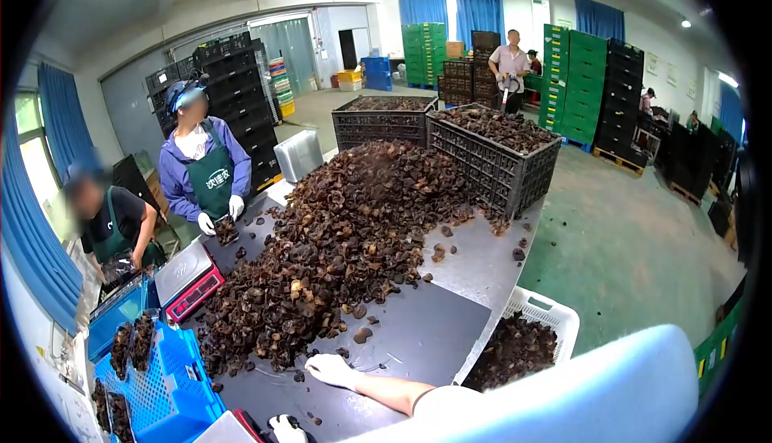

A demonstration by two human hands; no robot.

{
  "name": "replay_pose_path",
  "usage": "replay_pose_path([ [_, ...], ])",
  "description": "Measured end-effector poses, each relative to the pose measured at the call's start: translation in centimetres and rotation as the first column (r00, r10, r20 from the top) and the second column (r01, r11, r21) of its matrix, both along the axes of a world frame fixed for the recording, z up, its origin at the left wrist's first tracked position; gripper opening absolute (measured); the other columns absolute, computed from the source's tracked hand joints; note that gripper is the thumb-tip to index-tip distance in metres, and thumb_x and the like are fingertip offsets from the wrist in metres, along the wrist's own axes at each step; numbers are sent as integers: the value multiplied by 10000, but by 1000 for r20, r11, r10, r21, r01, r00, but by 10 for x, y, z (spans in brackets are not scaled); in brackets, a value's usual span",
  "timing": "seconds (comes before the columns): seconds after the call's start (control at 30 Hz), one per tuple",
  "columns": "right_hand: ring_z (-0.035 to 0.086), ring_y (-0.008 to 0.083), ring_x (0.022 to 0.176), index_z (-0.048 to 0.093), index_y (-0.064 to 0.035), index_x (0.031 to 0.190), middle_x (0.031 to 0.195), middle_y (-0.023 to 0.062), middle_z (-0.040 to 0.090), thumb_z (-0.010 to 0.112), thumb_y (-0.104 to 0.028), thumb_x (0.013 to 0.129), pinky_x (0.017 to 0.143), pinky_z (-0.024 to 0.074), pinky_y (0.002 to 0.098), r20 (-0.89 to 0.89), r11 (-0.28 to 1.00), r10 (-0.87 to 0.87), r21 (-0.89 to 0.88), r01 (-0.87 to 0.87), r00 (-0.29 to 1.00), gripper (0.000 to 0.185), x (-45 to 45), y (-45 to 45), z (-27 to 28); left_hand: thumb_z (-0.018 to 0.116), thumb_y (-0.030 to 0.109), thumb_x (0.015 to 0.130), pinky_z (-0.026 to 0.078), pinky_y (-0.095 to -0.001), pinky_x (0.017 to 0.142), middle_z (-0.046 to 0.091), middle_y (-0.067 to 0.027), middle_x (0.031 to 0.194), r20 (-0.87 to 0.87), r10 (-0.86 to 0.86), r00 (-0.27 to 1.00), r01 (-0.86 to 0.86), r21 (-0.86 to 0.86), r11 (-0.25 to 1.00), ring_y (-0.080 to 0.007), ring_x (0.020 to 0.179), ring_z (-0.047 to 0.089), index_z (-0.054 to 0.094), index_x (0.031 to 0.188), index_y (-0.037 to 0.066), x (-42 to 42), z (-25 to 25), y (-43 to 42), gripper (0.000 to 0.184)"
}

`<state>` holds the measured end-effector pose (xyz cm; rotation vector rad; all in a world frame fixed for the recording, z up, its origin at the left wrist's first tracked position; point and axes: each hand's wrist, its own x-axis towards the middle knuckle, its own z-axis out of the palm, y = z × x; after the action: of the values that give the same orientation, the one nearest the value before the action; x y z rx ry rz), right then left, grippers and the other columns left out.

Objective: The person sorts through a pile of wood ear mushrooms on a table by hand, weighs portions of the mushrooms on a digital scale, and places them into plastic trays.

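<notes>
Resting on or just above the desk (482, 270), the right hand (331, 371), gloved white, sits by the near edge of the pile of dark mushrooms (354, 234), a few loose ones beside it. Left hand (285, 428) shows only partly, bottom of view, near what looks like a scale (229, 429). Hands are apart from each other; cannot tell if either grips anything. Pile is heaped mid-desk, black crates (482, 162) at its far side, blue basket (173, 371) off left. Step in hand looks like picking over loose pieces; next move probably calls for a light fingertip pinch, heap undisturbed.
</notes>
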<state>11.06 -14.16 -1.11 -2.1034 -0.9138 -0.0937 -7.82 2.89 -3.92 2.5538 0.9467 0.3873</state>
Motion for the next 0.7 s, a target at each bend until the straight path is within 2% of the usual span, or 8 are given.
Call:
replay_pose_path([
  [0.13, 680, 312, 794, 662, -57, 970, 866, 122, 709, 574, -254, 926, 741, 530, 376, -321, 866, -271, 330, 375, 908, 220, 10, -13, 11, 610, 70, 871, 501, -380, 720, 501, -107, 1033, 341, -105, 934, 140, -80, 987, -228, 804, 568, 536, 1099, 50, -5, 4, -16, 240],
  [0.2, 655, 227, 689, 659, -32, 947, 813, 66, 705, 589, -248, 942, 644, 524, 332, -690, 744, -68, 446, 497, 720, 227, 10, -31, 21, 609, 56, 877, 501, -375, 697, 513, -94, 990, 474, -111, 873, 213, -167, 963, -215, 774, 564, 539, 1071, 45, -6, 8, -22, 207],
  [0.27, 604, 138, 627, 643, -44, 909, 792, 25, 670, 594, -258, 954, 517, 471, 288, -726, 414, 70, 645, 643, 684, 224, 8, -40, 12, 607, 42, 882, 501, -369, 674, 526, -81, 948, 576, -36, 817, 305, -377, 875, -203, 743, 559, 542, 1044, 41, -6, 8, -24, 174],
  [0.3, 521, 138, 541, 624, -84, 845, 708, 16, 614, 654, -270, 921, 481, 428, 244, -769, 362, 593, 521, 773, 241, 204, 10, -63, 11, 606, 35, 885, 501, -366, 663, 532, -75, 926, 595, 48, 802, 354, -538, 765, -197, 728, 557, 544, 1030, 38, -2, 10, -27, 158],
  [0.33, 492, 123, 516, 584, -109, 813, 669, 13, 573, 641, -280, 928, 433, 398, 238, -584, 322, 806, 569, 757, 96, 213, 2, -79, 8, 599, 28, 891, 493, -345, 597, 536, -52, 871, 539, 238, 808, 410, -804, 431, -183, 670, 550, 545, 1048, 43, -1, 13, -28, 167],
  [0.4, 503, 124, 510, 580, -97, 826, 679, 25, 587, 628, -294, 937, 430, 397, 226, -554, 135, 827, 361, 923, 96, 231, -25, -75, 24, 591, 12, 891, 487, -325, 567, 540, -40, 851, 516, 290, 806, 460, -854, 241, -177, 638, 546, 544, 1069, 53, 3, -1, -31, 189],
  [0.53, 458, 141, 454, 574, -112, 794, 662, 35, 574, 625, -322, 936, 454, 389, 268, -660, 423, 751, 505, 753, 20, 258, -87, -78, 14, 575, -34, 891, 485, -310, 551, 547, -31, 865, 341, 379, 860, 442, -869, -221, -176, 655, 560, 544, 1130, 87, 11, -14, -61, 269],
  [0.7, 612, 191, 638, 627, -102, 846, 747, 41, 647, 625, -266, 938, 651, 529, 309, -776, 322, 587, 486, 812, 232, 188, -117, -60, -18, 570, -22, 916, 521, -317, 726, 578, -52, 973, 266, 320, 909, 379, -847, -374, -175, 823, 571, 547, 1164, 76, -2, 87, -118, 268],
])
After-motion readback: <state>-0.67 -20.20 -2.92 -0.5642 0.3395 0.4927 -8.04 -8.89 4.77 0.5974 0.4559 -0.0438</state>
